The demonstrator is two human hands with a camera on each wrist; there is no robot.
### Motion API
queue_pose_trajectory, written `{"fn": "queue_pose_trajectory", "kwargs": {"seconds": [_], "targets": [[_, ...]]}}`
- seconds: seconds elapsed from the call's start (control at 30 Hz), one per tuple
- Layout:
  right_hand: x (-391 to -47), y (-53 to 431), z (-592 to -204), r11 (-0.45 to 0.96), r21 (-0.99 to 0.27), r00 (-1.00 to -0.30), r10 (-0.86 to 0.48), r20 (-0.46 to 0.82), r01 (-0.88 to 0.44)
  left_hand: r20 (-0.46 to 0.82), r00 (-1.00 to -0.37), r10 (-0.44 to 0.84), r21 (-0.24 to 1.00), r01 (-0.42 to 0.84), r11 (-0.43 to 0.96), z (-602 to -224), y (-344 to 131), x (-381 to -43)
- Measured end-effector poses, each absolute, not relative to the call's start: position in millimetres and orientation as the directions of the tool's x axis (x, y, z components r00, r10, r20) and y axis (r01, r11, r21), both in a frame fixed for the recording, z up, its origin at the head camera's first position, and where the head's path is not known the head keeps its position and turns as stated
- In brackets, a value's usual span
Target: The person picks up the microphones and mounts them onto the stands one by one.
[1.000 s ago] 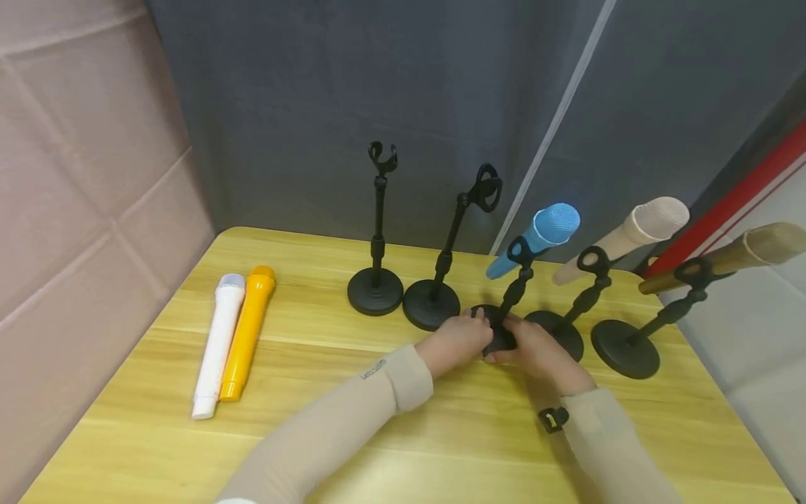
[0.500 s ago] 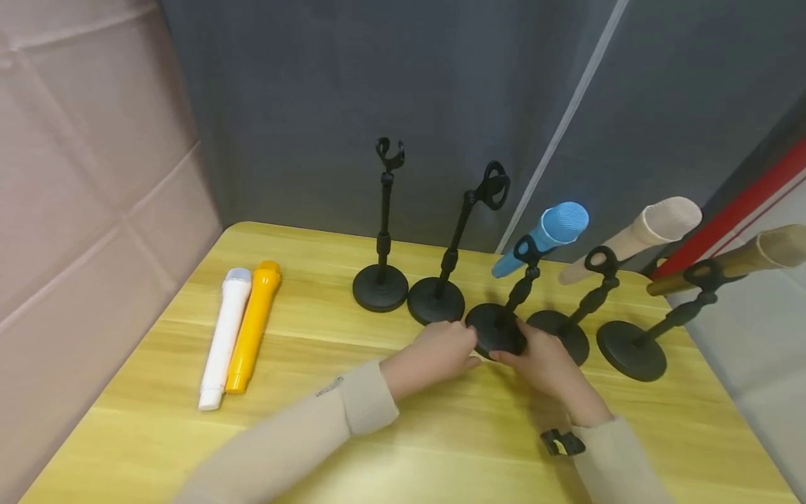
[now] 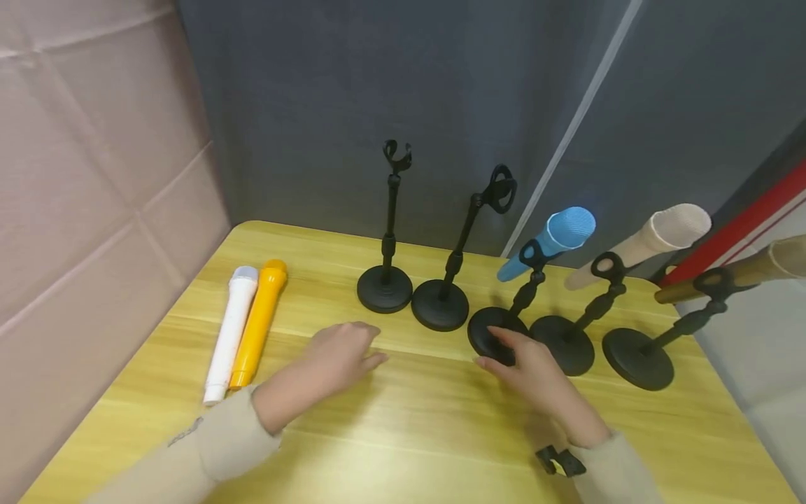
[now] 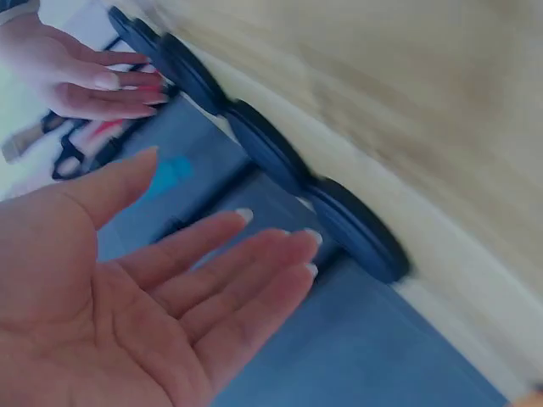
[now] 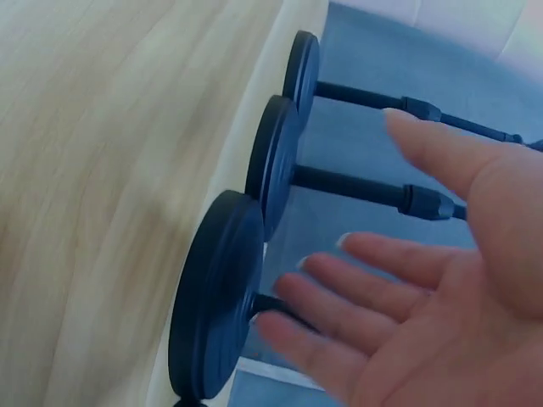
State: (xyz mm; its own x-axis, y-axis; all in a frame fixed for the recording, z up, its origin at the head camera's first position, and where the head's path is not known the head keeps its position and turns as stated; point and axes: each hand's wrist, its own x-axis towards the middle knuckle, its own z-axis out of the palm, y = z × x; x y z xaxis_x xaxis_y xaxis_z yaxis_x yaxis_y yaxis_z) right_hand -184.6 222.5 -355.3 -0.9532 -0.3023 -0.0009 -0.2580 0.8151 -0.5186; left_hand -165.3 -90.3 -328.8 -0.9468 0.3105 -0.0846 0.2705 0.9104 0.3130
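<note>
My left hand point(image 3: 327, 360) is over the table left of centre, fingers extended and holding nothing. In the left wrist view its palm and loosely straight fingers point(image 4: 246, 322) face the row of round black bases. My right hand point(image 3: 538, 378) is beside the base of the third microphone stand point(image 3: 485, 332), which carries a blue microphone point(image 3: 560, 234). Its fingers are extended and nothing is gripped; whether a fingertip touches the base I cannot tell. Two stands with bare clips, the leftmost stand point(image 3: 385, 287) and the second stand point(image 3: 441, 304), stand to the left.
Stands with a beige microphone point(image 3: 655, 234) and a brown-gold microphone point(image 3: 762, 262) continue the row rightward. On the left of the wooden table point(image 3: 403, 434) lie a white microphone point(image 3: 229, 336) and a yellow microphone point(image 3: 259, 325). A grey partition point(image 3: 352, 105) rises behind.
Both hands were at the blue microphone's stand base. My left hand has left it and moved left; the right hand's fingers have loosened from the base and drawn slightly back.
</note>
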Motion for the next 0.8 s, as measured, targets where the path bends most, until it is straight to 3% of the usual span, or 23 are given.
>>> {"fn": "queue_pose_trajectory", "kwargs": {"seconds": [0.17,0.4,0.8], "targets": [[-189.7,213.2,-357.5,0.775,-0.555,-0.939,-0.342,0.03,-0.301,-0.002,-0.984,0.179,0.294,0.171,0.94,-335.0,-138.2,-158.2],[-200.1,199.5,-355.4,0.722,-0.63,-0.94,-0.34,0.037,-0.286,0.128,-0.991,0.033,0.116,0.048,0.992,-334.0,-183.8,-158.9],[-226.8,173.0,-347.6,0.699,-0.692,-0.978,-0.203,0.05,-0.18,-0.051,-0.993,-0.108,0.099,-0.113,0.989,-327.8,-213.2,-171.9]]}}
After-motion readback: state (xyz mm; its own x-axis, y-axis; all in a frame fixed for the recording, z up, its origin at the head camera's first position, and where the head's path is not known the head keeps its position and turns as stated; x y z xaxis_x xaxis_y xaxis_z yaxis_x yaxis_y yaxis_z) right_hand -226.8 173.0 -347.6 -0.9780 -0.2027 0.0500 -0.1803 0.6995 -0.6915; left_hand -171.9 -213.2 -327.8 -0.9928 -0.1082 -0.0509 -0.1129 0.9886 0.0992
